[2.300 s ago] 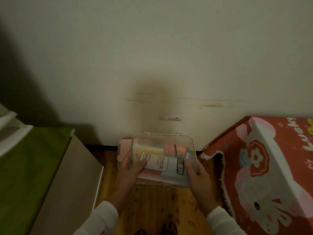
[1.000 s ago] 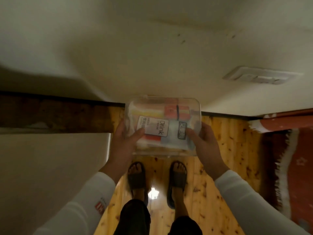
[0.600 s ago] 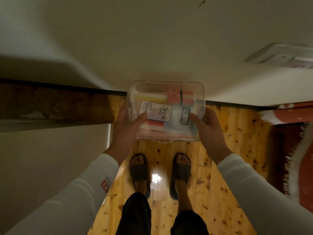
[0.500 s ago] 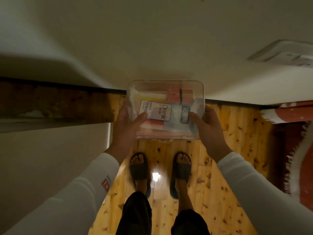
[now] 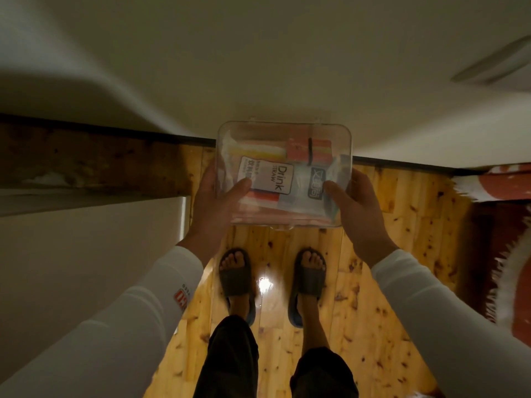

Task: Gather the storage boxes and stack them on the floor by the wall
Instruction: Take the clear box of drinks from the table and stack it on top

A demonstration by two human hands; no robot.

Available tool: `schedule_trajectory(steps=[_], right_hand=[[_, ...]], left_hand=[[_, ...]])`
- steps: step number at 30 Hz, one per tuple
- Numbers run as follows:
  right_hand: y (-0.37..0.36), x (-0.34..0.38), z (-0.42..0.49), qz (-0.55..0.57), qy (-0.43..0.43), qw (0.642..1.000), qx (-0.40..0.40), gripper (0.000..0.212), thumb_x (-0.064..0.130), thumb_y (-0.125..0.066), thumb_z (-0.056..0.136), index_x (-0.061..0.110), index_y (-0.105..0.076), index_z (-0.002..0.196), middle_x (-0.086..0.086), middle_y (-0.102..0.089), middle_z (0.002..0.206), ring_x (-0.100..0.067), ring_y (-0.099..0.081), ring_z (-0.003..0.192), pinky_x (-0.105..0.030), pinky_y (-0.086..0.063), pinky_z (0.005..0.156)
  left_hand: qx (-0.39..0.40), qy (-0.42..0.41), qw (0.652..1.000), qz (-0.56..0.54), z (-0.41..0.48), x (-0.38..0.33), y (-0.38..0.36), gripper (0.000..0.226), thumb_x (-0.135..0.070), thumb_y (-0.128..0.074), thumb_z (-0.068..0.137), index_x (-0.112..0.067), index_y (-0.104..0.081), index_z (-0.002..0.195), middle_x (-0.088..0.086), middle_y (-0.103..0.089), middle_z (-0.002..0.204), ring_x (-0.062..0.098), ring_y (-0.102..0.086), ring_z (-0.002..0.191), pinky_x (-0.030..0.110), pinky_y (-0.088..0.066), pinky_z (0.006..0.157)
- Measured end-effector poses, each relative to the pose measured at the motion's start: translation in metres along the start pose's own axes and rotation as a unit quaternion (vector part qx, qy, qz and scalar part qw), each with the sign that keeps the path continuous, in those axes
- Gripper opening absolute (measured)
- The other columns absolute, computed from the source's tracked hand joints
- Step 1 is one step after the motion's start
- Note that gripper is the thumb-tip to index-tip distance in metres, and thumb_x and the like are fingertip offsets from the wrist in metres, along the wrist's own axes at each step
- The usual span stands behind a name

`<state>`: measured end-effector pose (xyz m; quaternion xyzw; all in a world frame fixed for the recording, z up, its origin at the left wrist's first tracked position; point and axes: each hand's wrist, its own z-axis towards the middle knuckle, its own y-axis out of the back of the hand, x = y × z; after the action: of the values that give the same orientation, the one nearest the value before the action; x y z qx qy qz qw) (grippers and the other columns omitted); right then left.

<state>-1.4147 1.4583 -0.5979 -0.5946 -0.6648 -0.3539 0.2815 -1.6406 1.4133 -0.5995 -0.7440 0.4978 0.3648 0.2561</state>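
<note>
The clear storage box (image 5: 284, 179) was held lid-up over the wooden floor (image 5: 379, 254), close to the wall (image 5: 258, 67). Its long axis ran left to right along the baseboard (image 5: 402, 163), hinge edge toward the wall. The left hand (image 5: 212, 208) and right hand (image 5: 359, 214) clasped its short ends, thumbs pressed on the lid, fingers curled beneath. A pale cabinet (image 5: 86, 254) stood just left, a red fringed rug (image 5: 514, 282) lay right, slippered feet (image 5: 235, 277) below
</note>
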Motion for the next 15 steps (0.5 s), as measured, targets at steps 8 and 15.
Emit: schedule_trajectory(steps=[8, 15], right_hand=[[-0.003, -0.009, 0.005, 0.0, 0.008, 1.0, 0.017, 0.034, 0.019, -0.063, 0.09, 0.034, -0.052, 0.119, -0.002, -0.061, 0.122, -0.017, -0.062, 0.11, -0.033, -0.056, 0.083], [-0.001, -0.012, 0.008, 0.012, 0.008, 1.0, 0.026, 0.033, 0.017, -0.062, 0.09, 0.036, -0.053, 0.116, 0.003, -0.062, 0.118, -0.009, -0.064, 0.104, -0.023, -0.055, 0.076]], left_hand=[[-0.015, -0.002, 1.0, 0.012, 0.004, 0.014, 0.001, 0.067, -0.011, -0.069, 0.087, -0.032, -0.043, 0.145, -0.008, -0.062, 0.134, 0.007, -0.059, 0.121, 0.028, -0.052, 0.093], [-0.021, 0.003, 0.999, 0.03, 0.006, 0.018, 0.0, 0.068, -0.017, -0.071, 0.086, -0.035, -0.042, 0.145, -0.013, -0.06, 0.135, -0.003, -0.059, 0.116, 0.009, -0.051, 0.077]])
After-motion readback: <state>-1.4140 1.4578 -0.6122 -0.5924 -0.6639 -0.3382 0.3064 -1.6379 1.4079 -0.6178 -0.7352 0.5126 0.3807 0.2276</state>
